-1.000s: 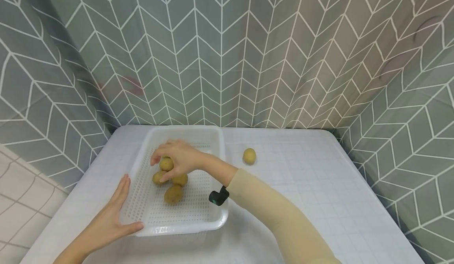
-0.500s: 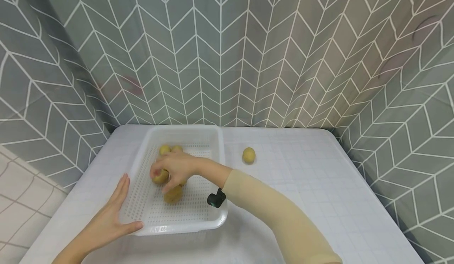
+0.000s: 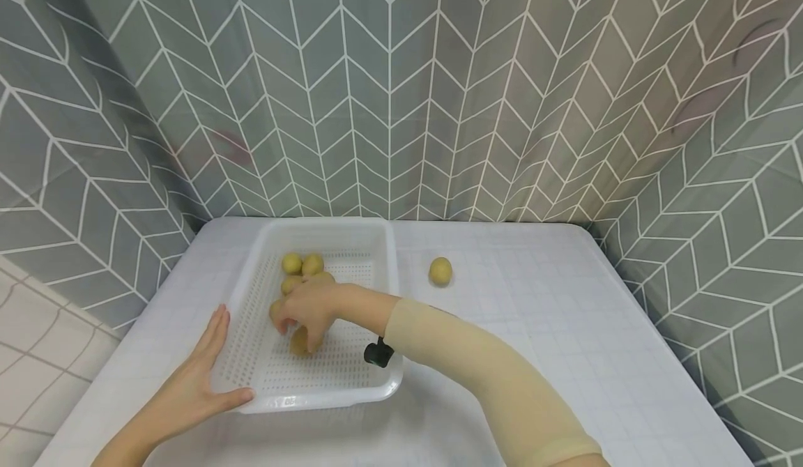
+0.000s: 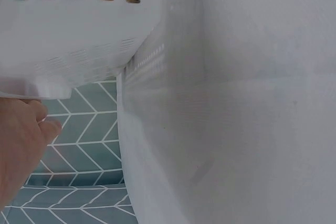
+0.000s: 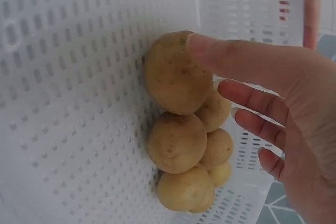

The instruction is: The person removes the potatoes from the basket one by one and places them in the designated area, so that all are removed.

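Observation:
A white perforated plastic basket (image 3: 314,403) holds several potatoes, set roughly in two columns. My right hand (image 3: 316,307) is down in the basket over the nearer ones. In the right wrist view its thumb touches the largest potato (image 5: 176,74), while the other fingers curve loosely beside a smaller potato (image 5: 212,113) behind it. Two potatoes at the far end, one at left (image 3: 291,263) and one at right (image 3: 312,264), lie beyond the hand. My left hand (image 3: 194,390) rests at the basket's near left corner, fingers straight along the side and thumb on the front rim.
A single potato (image 3: 440,271) lies on the white-covered table (image 3: 533,327), right of the basket. Grey patterned curtain (image 3: 401,104) stands behind the table and on both sides. A small black camera (image 3: 378,353) hangs from the right wrist beside the basket's right rim.
My right hand has shifted from the farther potatoes toward the nearer ones, uncovering those at the far end. Potatoes there sit further forward, side by side. The left hand has stayed put.

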### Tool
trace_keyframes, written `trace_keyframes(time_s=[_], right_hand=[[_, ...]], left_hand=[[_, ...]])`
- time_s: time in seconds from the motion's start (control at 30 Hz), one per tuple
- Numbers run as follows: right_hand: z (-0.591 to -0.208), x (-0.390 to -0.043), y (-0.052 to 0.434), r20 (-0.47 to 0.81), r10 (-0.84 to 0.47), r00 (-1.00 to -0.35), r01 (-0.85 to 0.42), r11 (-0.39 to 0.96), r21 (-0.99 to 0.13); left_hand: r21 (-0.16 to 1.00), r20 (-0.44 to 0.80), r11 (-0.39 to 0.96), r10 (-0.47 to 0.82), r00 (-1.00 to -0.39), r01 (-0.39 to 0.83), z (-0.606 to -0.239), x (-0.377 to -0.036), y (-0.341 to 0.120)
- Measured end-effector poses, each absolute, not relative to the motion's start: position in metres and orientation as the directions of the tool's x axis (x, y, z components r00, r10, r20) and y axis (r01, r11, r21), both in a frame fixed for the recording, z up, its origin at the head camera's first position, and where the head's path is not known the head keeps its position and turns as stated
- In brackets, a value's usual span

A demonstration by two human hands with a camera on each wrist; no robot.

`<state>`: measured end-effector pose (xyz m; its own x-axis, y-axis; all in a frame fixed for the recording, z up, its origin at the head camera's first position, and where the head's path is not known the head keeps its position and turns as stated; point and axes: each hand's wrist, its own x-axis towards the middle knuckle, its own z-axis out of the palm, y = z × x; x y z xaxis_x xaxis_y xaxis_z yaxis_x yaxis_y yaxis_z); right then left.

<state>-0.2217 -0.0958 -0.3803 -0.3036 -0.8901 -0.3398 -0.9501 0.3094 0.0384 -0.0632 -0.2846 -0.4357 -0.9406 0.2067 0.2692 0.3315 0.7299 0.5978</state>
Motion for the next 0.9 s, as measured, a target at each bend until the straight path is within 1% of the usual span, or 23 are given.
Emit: trace_keyframes(time_s=[0.1, 0.17, 0.33, 0.53, 0.77, 0.9], right_hand=[[-0.383, -0.219, -0.098, -0.373, -0.884, -0.28, -0.959, 0.271, 0.078], [-0.384, -0.217, -0.1, -0.396, -0.876, -0.275, -0.961, 0.26, 0.093], [-0.39, -0.214, -0.102, -0.42, -0.855, -0.305, -0.952, 0.277, 0.128], [-0.393, -0.211, -0.103, -0.414, -0.847, -0.334, -0.943, 0.296, 0.154], [-0.397, -0.208, -0.105, -0.417, -0.841, -0.344, -0.936, 0.27, 0.227], [-0.398, -0.21, -0.104, -0.396, -0.854, -0.337, -0.938, 0.269, 0.217]], left_hand=[[0.599, 0.271, 0.728, 0.206, -0.94, 0.332, -0.436, -0.064, -0.285], [0.6, 0.272, 0.728, 0.205, -0.94, 0.332, -0.436, -0.064, -0.285], [0.595, 0.283, 0.728, 0.207, -0.937, 0.34, -0.438, -0.064, -0.285], [0.588, 0.286, 0.733, 0.208, -0.936, 0.342, -0.438, -0.064, -0.285], [0.585, 0.292, 0.732, 0.212, -0.933, 0.349, -0.437, -0.064, -0.284], [0.575, 0.304, 0.736, 0.213, -0.929, 0.357, -0.437, -0.064, -0.285]])
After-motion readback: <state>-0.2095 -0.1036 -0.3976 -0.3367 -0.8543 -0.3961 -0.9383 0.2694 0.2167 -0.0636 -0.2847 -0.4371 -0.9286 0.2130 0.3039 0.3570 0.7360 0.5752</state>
